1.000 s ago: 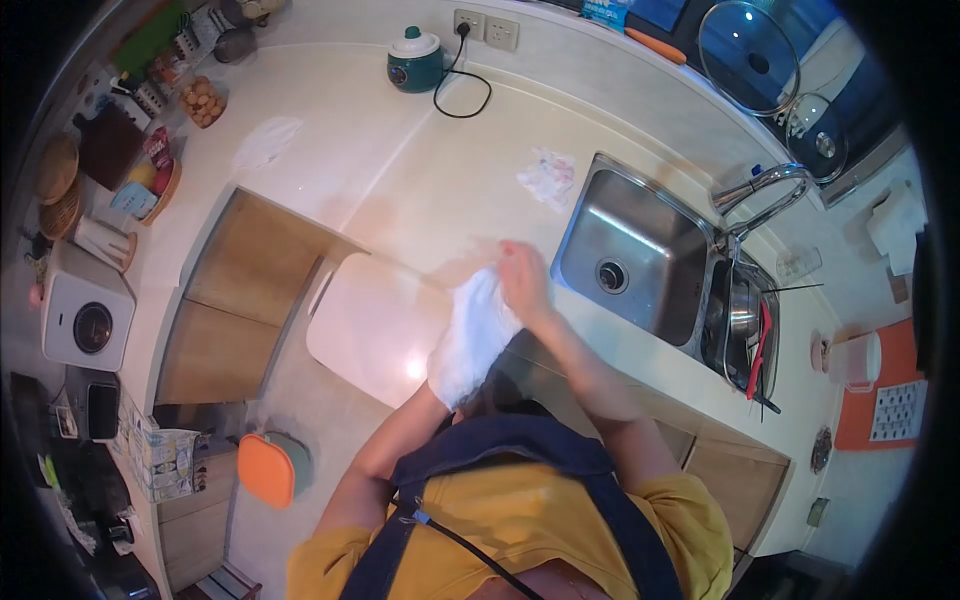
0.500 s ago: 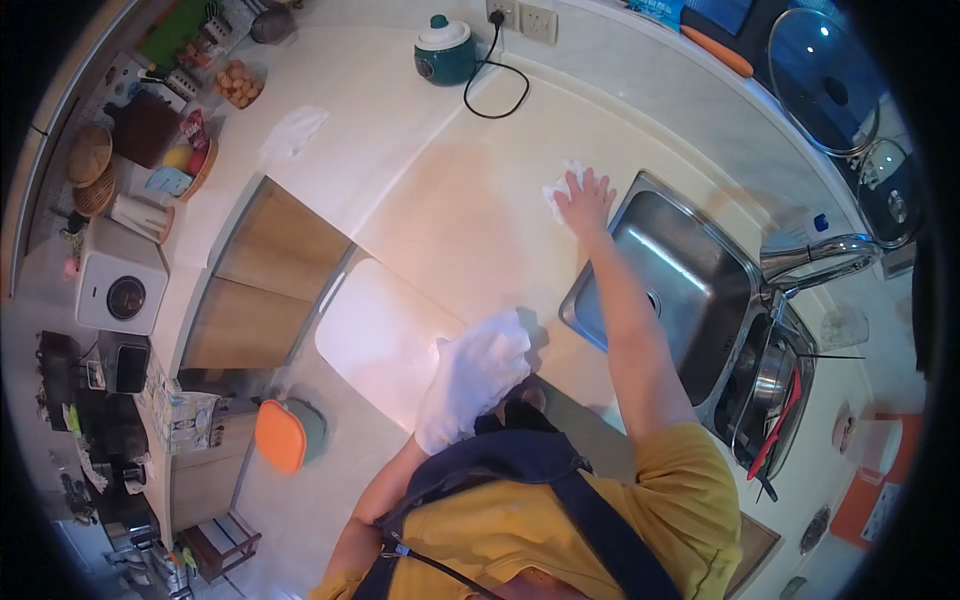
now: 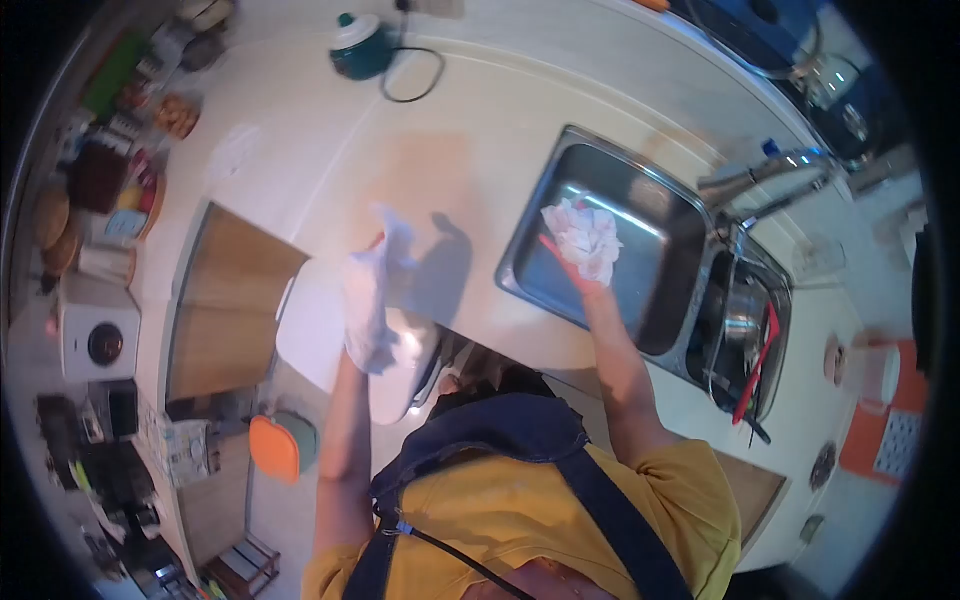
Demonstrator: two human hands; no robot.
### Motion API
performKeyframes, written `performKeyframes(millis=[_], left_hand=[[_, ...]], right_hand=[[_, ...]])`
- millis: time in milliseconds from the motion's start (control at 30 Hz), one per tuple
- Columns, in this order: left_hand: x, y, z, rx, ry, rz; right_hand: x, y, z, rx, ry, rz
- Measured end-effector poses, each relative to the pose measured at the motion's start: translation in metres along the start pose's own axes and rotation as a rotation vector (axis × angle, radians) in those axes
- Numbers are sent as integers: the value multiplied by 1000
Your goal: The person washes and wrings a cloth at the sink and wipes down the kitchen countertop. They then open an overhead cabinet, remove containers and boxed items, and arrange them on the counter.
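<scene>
My right hand [image 3: 570, 268] is closed around a crumpled white tissue [image 3: 592, 238], which bunches up above its fingers. That hand is over the steel sink [image 3: 660, 290], near its left side. A limp white cloth [image 3: 368, 295] hangs over my left hand [image 3: 377, 241] and wrist, hiding most of the fingers. The left hand is held up by the counter's front edge, its shadow falling on the pale countertop [image 3: 480, 180]. Below the cloth, a white panel [image 3: 310, 325] like an open lid or door shows beside the counter.
A green jar with a white lid [image 3: 362, 50] stands at the back beside a black cord [image 3: 443, 75]. The curved faucet [image 3: 770, 190] reaches over the sink's right side. Pans [image 3: 742, 320] and a red-handled utensil [image 3: 760, 370] lie in the smaller basin. An orange-lidded bin [image 3: 278, 448] stands on the floor.
My right hand has moved with the white tissue from the countertop to over the sink. My left hand has risen with the cloth, now at the counter's edge. The view has shifted.
</scene>
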State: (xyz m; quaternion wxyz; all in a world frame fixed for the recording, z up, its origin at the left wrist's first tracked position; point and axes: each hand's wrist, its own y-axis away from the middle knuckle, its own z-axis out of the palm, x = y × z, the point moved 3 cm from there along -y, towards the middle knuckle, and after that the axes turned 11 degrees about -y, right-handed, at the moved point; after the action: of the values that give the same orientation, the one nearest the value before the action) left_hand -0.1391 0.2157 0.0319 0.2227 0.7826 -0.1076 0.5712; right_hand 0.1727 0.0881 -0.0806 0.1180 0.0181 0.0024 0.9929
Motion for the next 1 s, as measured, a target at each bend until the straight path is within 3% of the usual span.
performKeyframes(millis=[67,100,133,200,233,300,333,400,433,467,500,567,600,667,700,767,800,833,933,1000], left_hand=[[0,-33,4,106,-528,347],[4,-44,10,264,-1036,707],[-6,-50,11,231,-1026,731],[-29,-65,22,35,-1860,671],[-29,-70,37,2,-1849,712],[-6,-85,61,267,-1567,602],[10,-85,81,183,-1234,638],[16,-75,145,-109,-558,569],[22,-60,182,-250,-429,488],[-10,-65,227,-465,-89,317],[-29,-59,261,-653,194,-66],[-40,-24,314,-1068,770,-323],[-31,-18,332,-1086,755,-300],[-25,-4,362,-1047,913,-336],[-24,0,376,-1047,915,-346],[-21,-12,403,-815,818,-182],[-18,-16,417,-815,818,-175],[-21,-21,428,-815,767,-183],[-16,-30,448,-789,714,-225],[-16,-39,451,-768,714,-264]], right_hand=[[-1,15,17,-126,-180,-35],[-4,19,22,-130,-175,-74],[-7,25,23,-69,-159,-92],[-14,33,23,-1,-41,-166],[-17,37,23,14,61,-220],[-22,43,32,0,-6,-122],[-20,47,40,-42,-24,-100],[-19,57,50,-39,-33,-101],[-23,62,52,-15,-38,-123],[-27,67,54,8,-41,-145],[-36,67,57,-8,-29,-156],[-62,69,54,90,230,-332],[-74,69,54,66,236,-348],[-93,87,29,302,588,-446],[-100,95,14,311,587,-446],[-122,102,-10,471,1229,-653],[-135,100,-19,510,1015,-676],[-144,102,-5,503,1012,-676],[-176,112,21,525,1329,-624],[-218,114,-24,590,1539,-599]])
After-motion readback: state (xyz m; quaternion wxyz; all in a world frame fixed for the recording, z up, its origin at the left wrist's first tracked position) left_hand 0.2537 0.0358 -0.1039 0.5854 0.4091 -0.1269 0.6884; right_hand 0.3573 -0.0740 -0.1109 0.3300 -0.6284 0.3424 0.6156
